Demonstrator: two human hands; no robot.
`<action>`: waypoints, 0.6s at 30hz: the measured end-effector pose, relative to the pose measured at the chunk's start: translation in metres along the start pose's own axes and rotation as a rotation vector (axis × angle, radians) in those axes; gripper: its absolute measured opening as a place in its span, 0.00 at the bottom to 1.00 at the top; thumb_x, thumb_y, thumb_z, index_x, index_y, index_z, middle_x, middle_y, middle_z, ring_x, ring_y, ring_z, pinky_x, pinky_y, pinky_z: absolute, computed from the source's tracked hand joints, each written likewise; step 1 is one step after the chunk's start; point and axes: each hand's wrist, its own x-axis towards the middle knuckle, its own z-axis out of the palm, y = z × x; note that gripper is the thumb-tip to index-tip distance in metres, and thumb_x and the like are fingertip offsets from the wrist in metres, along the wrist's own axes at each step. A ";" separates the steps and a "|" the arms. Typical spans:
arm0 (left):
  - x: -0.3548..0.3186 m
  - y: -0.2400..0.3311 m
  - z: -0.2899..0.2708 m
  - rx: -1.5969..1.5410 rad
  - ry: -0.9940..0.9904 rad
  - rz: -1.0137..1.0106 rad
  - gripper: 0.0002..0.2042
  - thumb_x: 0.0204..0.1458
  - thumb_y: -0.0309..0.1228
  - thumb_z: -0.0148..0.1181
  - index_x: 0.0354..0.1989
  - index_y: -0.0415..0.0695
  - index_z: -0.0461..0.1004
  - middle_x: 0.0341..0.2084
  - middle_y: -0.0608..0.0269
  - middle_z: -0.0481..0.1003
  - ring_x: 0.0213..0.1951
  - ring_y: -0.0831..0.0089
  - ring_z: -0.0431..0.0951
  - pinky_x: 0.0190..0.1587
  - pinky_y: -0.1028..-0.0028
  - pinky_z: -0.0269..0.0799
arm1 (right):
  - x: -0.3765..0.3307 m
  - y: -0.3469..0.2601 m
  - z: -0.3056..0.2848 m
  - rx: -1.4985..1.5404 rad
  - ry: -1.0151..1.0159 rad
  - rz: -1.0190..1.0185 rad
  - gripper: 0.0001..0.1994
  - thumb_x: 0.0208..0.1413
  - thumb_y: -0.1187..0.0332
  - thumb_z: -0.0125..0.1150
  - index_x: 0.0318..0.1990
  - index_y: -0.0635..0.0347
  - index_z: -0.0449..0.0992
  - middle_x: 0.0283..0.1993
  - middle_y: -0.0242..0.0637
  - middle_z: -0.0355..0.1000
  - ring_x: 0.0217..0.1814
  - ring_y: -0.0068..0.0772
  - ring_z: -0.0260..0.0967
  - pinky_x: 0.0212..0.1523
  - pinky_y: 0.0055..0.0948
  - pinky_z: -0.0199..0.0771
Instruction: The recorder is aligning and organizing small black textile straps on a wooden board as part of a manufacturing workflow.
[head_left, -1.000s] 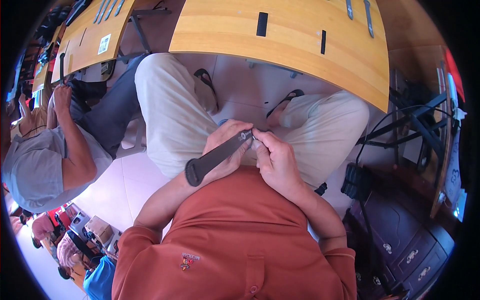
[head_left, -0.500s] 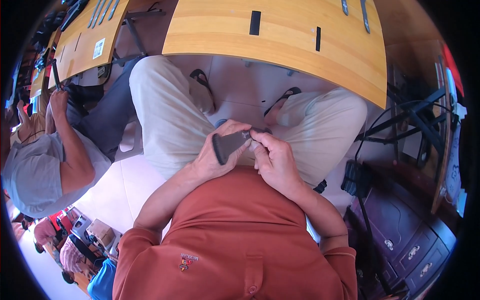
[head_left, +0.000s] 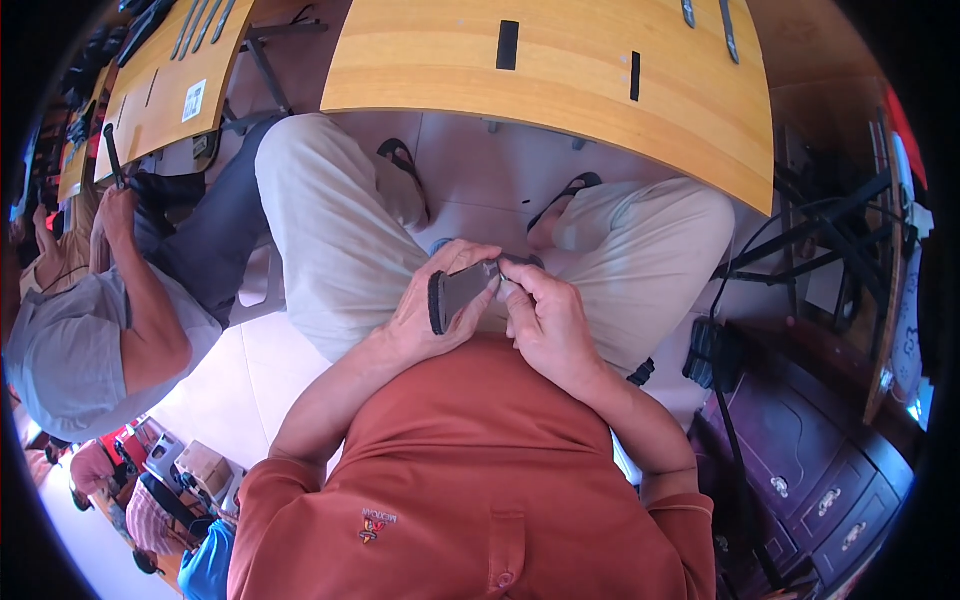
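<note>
Left hand [head_left: 432,312] is gripping a dark grey flat bar [head_left: 462,293] over the lap, now tipped end-on, appearing foreshortened against a second ago. Right hand [head_left: 545,318] is pinching its far end, apparently working that tip below the wooden table [head_left: 560,85].

Small assembly workshop with shared benches

Long wooden worktables [head_left: 560,75] carry dark flat strips [head_left: 507,45] laid out near their edges, a co-worker in grey [head_left: 70,350] sits at the neighbouring bench [head_left: 165,85] to the left, cables and a black stand [head_left: 810,250] crowd the right, beside a dark drawer cabinet [head_left: 810,480].
</note>
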 end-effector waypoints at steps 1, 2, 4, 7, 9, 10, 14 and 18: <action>0.000 -0.001 0.001 -0.007 0.012 0.018 0.17 0.61 0.21 0.61 0.57 0.33 0.71 0.44 0.47 0.75 0.46 0.52 0.79 0.48 0.63 0.76 | 0.000 -0.001 0.000 0.000 0.001 0.000 0.15 0.69 0.76 0.51 0.59 0.74 0.75 0.29 0.40 0.76 0.21 0.22 0.73 0.21 0.26 0.74; 0.001 -0.002 0.001 -0.013 0.024 0.037 0.17 0.60 0.22 0.62 0.57 0.33 0.71 0.44 0.47 0.75 0.45 0.52 0.79 0.47 0.63 0.76 | 0.000 -0.002 -0.001 0.012 -0.001 0.011 0.15 0.69 0.75 0.51 0.59 0.74 0.75 0.29 0.39 0.76 0.22 0.22 0.73 0.21 0.26 0.75; 0.001 0.000 0.000 -0.017 0.017 0.027 0.17 0.60 0.22 0.62 0.57 0.33 0.71 0.44 0.47 0.75 0.44 0.52 0.79 0.47 0.64 0.76 | -0.001 -0.002 -0.001 0.026 -0.001 0.024 0.15 0.69 0.75 0.51 0.59 0.74 0.75 0.29 0.39 0.76 0.22 0.22 0.73 0.21 0.25 0.75; 0.002 0.002 -0.001 -0.014 0.013 0.019 0.17 0.59 0.22 0.63 0.56 0.33 0.72 0.43 0.47 0.76 0.44 0.52 0.79 0.46 0.64 0.76 | -0.001 -0.001 -0.001 0.040 -0.011 0.040 0.15 0.69 0.75 0.51 0.59 0.74 0.75 0.29 0.38 0.76 0.22 0.22 0.73 0.21 0.25 0.75; 0.002 0.001 -0.001 -0.004 0.015 0.023 0.17 0.59 0.21 0.63 0.56 0.33 0.72 0.43 0.47 0.76 0.43 0.52 0.79 0.46 0.64 0.76 | -0.001 0.001 -0.001 0.040 -0.017 0.056 0.15 0.69 0.75 0.51 0.58 0.74 0.75 0.30 0.38 0.77 0.22 0.22 0.73 0.21 0.24 0.76; 0.002 0.000 0.001 0.002 0.035 0.038 0.19 0.54 0.21 0.65 0.54 0.33 0.72 0.42 0.47 0.76 0.43 0.50 0.79 0.46 0.61 0.77 | -0.001 0.001 -0.001 0.042 -0.017 0.056 0.15 0.69 0.75 0.51 0.58 0.74 0.75 0.30 0.38 0.77 0.22 0.22 0.73 0.21 0.24 0.76; 0.001 -0.006 0.003 0.044 0.072 0.087 0.21 0.45 0.21 0.68 0.51 0.35 0.72 0.40 0.48 0.76 0.42 0.47 0.79 0.43 0.58 0.78 | -0.002 0.002 0.001 0.027 -0.005 -0.008 0.13 0.68 0.77 0.52 0.56 0.73 0.76 0.34 0.41 0.78 0.24 0.24 0.74 0.25 0.27 0.75; 0.003 -0.002 0.004 0.044 0.102 0.078 0.21 0.43 0.20 0.67 0.49 0.35 0.72 0.38 0.48 0.76 0.39 0.47 0.79 0.40 0.58 0.77 | 0.001 0.004 0.000 -0.166 0.088 -0.249 0.14 0.64 0.81 0.53 0.55 0.72 0.77 0.38 0.50 0.77 0.33 0.45 0.78 0.36 0.36 0.76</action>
